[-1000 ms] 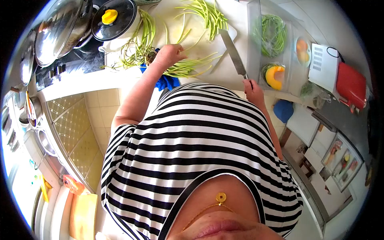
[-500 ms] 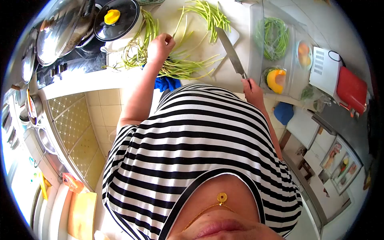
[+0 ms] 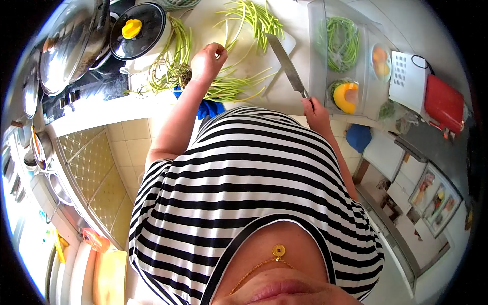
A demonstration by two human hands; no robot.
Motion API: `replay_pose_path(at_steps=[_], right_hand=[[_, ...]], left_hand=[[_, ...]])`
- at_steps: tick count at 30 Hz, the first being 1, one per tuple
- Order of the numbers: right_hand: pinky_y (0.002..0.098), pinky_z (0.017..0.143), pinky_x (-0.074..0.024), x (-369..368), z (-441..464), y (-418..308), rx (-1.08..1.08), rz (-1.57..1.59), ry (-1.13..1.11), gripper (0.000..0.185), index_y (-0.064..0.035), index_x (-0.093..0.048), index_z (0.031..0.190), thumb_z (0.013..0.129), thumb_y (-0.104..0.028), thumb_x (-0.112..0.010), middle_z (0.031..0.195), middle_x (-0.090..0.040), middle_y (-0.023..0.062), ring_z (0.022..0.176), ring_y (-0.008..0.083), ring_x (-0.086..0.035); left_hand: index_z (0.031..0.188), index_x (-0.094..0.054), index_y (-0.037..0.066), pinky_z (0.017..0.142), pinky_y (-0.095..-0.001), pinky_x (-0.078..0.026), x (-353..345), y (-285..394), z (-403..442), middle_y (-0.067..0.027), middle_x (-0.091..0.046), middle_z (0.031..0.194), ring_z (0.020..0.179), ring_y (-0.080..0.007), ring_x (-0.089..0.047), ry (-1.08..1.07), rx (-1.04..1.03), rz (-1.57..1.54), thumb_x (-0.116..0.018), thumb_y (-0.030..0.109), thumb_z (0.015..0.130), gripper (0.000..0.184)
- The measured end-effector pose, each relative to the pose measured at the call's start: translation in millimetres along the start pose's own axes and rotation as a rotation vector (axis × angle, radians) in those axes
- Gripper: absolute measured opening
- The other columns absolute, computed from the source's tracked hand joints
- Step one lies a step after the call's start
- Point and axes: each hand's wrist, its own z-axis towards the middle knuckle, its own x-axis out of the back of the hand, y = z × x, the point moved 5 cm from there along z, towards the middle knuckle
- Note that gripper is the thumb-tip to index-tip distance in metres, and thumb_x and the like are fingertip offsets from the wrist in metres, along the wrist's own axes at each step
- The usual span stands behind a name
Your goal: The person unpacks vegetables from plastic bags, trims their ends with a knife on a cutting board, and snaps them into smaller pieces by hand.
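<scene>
Long green stems point(image 3: 258, 24) are lying in a pile on the far part of the white board point(image 3: 285, 47). More loose stems point(image 3: 239, 87) are spreading out on the near side, and a curly bunch point(image 3: 182, 43) is sitting to the left, with a dark clump point(image 3: 181, 76) near its bottom.

The left hand point(image 3: 208, 62) is hanging over the board, between the curly bunch and the loose stems. A second ago it was reaching lower, over the loose stems; now it is up higher, with the dark clump showing beside the wrist. Its fingers are curling in, but I cannot tell if they are pinching a stem.

The right hand point(image 3: 316, 113) is gripping the handle of a big knife point(image 3: 285, 62). The blade is pointing at the ends of the far pile, and I cannot tell if the tip is touching them. The knife is staying in about the same spot, so the left hand is doing the moving and no chopping is showing.

Farther out, a blue cloth point(image 3: 210, 109) is hanging at the counter point(image 3: 287, 91) edge. A clear tub point(image 3: 317, 51) is standing on the right, holding a green coil point(image 3: 343, 44) and a piece of pumpkin point(image 3: 346, 99).
</scene>
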Motion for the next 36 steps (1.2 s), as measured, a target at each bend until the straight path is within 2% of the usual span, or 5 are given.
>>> replay_pose_path(at_steps=[10, 21, 29, 31, 36], right_hand=[[0.0442, 0.062, -0.0437, -11, 21, -42, 0.019, -0.148, -0.086, 0.037, -0.0042, -0.055, 0.091, 0.092, -0.040, -0.049, 0.073, -0.059, 0.0189, 0.071, 0.0394, -0.057], [0.0509, 0.064, -0.0442, -23, 45, -53, 0.110, -0.381, -0.115, 0.039, -0.0047, -0.053, 0.090, 0.092, -0.043, -0.047, 0.076, -0.061, 0.0219, 0.073, 0.0430, -0.058], [0.0507, 0.064, -0.0449, -31, 59, -58, 0.129, -0.390, -0.090, 0.041, -0.0045, -0.053, 0.090, 0.092, -0.045, -0.046, 0.075, -0.061, 0.0221, 0.074, 0.0431, -0.059], [0.0505, 0.064, -0.0451, -31, 58, -55, 0.140, -0.367, -0.086, 0.041, -0.0045, -0.053, 0.090, 0.092, -0.045, -0.046, 0.075, -0.061, 0.0222, 0.074, 0.0430, -0.059], [0.0494, 0.064, -0.0455, -30, 56, -42, 0.099, -0.315, -0.066, 0.039, -0.0059, -0.054, 0.092, 0.091, -0.044, -0.048, 0.075, -0.061, 0.0215, 0.073, 0.0428, -0.059]], left_hand=[[0.086, -0.068, 0.017, 0.062, -0.0393, -0.052, -42, -13, 27, -0.0030, -0.065, 0.085, 0.074, -0.0272, -0.064, -0.042, -0.100, 0.335, -0.060, 0.034, 0.083, 0.019], [0.087, -0.068, 0.018, 0.066, -0.0395, -0.052, -44, -16, 31, -0.0033, -0.064, 0.088, 0.075, -0.0274, -0.064, -0.069, -0.049, 0.313, -0.059, 0.035, 0.084, 0.020], [0.086, -0.068, 0.016, 0.070, -0.0405, -0.051, -40, -16, 25, -0.0037, -0.064, 0.090, 0.082, -0.0272, -0.063, -0.108, -0.074, 0.348, -0.060, 0.031, 0.082, 0.017], [0.084, -0.067, 0.015, 0.075, -0.0402, -0.050, -33, -8, 18, -0.0033, -0.065, 0.092, 0.089, -0.0273, -0.060, -0.024, -0.230, 0.383, -0.062, 0.026, 0.079, 0.013], [0.082, -0.065, 0.012, 0.078, -0.0396, -0.048, -35, 4, -15, -0.0045, -0.065, 0.093, 0.090, -0.0283, -0.059, -0.031, -0.386, 0.260, -0.063, 0.021, 0.076, 0.011]])
